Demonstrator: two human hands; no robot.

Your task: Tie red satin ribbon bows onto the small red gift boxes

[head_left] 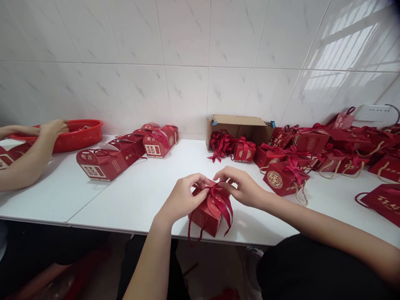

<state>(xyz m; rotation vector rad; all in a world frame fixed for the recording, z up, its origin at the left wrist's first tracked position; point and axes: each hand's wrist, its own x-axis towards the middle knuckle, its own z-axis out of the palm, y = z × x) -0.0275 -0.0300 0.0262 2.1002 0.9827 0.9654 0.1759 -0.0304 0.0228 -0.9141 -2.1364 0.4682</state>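
A small red gift box (206,214) with a red ribbon and a cord handle stands near the front edge of the white table (134,196). My left hand (184,196) is closed in a pinch on the ribbon (223,204) at the box's top left. My right hand (240,185) pinches the ribbon from the right side. Both hands sit right over the box top, and ribbon tails hang down the box's front.
Another person's arms (28,162) reach in at the left toward a red basin (78,133). A row of red house-shaped boxes (103,160) lies at left. An open cardboard carton (237,129) and several red beribboned boxes and bags (284,177) crowd the right.
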